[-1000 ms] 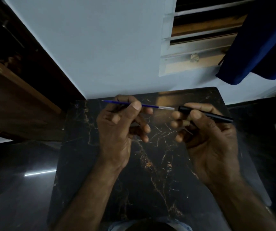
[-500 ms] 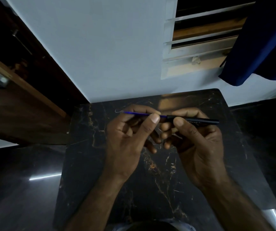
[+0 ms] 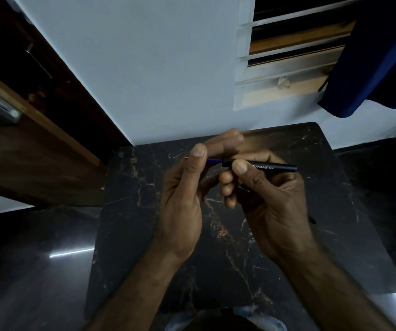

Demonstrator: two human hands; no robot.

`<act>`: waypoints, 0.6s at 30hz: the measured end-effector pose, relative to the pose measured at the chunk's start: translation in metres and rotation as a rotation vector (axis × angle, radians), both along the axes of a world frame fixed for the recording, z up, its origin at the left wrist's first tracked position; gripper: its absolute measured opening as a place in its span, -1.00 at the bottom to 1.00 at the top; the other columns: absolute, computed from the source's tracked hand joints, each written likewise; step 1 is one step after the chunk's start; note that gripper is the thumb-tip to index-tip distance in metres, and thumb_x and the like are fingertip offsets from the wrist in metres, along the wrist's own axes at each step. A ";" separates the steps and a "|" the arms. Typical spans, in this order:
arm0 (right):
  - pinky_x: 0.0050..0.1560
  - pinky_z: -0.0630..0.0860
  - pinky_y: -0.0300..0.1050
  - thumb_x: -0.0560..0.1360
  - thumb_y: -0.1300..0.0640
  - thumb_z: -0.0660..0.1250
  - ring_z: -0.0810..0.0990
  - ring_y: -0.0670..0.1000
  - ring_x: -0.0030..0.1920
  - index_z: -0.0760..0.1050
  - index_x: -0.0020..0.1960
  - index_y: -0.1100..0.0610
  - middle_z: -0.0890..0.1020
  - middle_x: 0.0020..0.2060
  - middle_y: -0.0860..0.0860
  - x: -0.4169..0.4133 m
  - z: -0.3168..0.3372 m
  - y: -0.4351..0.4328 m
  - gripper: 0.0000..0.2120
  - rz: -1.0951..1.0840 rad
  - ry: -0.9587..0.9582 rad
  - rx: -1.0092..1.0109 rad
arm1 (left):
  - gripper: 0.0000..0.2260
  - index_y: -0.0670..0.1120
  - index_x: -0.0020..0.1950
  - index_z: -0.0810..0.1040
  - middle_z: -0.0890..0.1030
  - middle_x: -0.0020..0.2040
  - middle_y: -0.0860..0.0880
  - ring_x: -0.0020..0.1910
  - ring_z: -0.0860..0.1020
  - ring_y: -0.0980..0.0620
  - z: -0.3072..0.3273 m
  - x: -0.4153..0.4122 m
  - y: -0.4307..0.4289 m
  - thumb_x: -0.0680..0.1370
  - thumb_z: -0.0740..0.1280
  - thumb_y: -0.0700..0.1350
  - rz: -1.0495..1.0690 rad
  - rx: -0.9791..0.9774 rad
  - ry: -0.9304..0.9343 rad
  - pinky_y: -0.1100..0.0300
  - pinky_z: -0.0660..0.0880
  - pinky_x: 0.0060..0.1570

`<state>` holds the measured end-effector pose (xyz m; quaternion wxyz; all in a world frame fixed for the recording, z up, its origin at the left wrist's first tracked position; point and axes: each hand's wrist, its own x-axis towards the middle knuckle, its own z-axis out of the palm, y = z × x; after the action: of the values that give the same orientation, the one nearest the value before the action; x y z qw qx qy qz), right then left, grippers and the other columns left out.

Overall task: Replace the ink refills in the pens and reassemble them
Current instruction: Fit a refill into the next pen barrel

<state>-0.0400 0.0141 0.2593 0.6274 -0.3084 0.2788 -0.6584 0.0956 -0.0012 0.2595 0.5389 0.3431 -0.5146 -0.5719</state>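
Left hand [image 3: 182, 199] pinches blue refill [image 3: 214, 161], entering black barrel [image 3: 271, 166] at 9 o'clock; right hand [image 3: 271, 206] grips barrel.

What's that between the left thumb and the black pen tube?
In the head view, a short bare stretch of blue refill runs from the left hand, which pinches it, into the black barrel, gripped by the right hand.
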 end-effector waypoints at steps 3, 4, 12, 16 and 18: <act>-0.36 0.56 -0.10 0.55 0.31 0.36 0.67 0.09 -0.28 0.60 0.01 0.31 0.70 -0.23 0.21 0.003 -0.004 0.002 -0.92 0.008 -0.017 0.001 | -0.54 -0.32 0.44 0.55 0.60 0.40 -0.31 0.10 0.64 -0.03 -0.002 0.001 0.003 0.79 0.00 -0.10 -0.012 0.019 0.038 0.21 0.55 -0.19; -0.35 0.57 -0.10 0.55 0.31 0.36 0.67 0.10 -0.28 0.60 0.02 0.31 0.70 -0.22 0.21 0.004 -0.005 0.002 -0.91 0.006 -0.015 -0.002 | -0.54 -0.33 0.43 0.55 0.60 0.40 -0.32 0.05 0.64 -0.02 -0.004 0.001 0.004 0.79 0.01 -0.10 0.000 0.022 0.044 0.21 0.54 -0.22; -0.29 0.61 -0.09 0.60 0.27 0.34 0.73 0.13 -0.23 0.53 0.10 0.47 0.73 -0.19 0.23 0.022 -0.017 -0.004 -0.77 0.047 -0.006 -0.020 | -0.56 -0.28 0.40 0.61 0.72 0.22 -0.23 -0.06 0.65 0.01 -0.017 0.009 0.006 0.80 0.02 -0.10 0.055 0.011 -0.144 0.35 0.45 -0.25; -0.25 0.63 -0.14 0.57 0.27 0.34 0.74 0.05 -0.22 0.53 0.07 0.37 0.75 -0.18 0.16 0.024 -0.015 -0.007 -0.84 0.105 -0.134 0.032 | -0.42 -0.13 0.56 0.48 0.62 0.44 -0.11 0.36 0.60 -0.04 -0.013 0.027 0.002 0.74 0.10 0.25 -0.076 0.012 -0.210 0.26 0.52 0.11; -0.27 0.63 -0.17 0.55 0.25 0.34 0.74 0.05 -0.24 0.55 0.01 0.29 0.75 -0.19 0.18 0.021 -0.014 -0.008 -0.90 0.121 -0.199 0.092 | -0.36 -0.10 0.57 0.47 0.62 0.44 -0.14 0.40 0.59 -0.12 -0.016 0.050 -0.004 0.70 0.09 0.33 -0.045 0.007 -0.190 0.06 0.55 0.25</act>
<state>-0.0188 0.0062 0.2451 0.7043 -0.2284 0.2259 -0.6331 0.1459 -0.0055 0.2431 0.4735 0.3863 -0.5688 -0.5505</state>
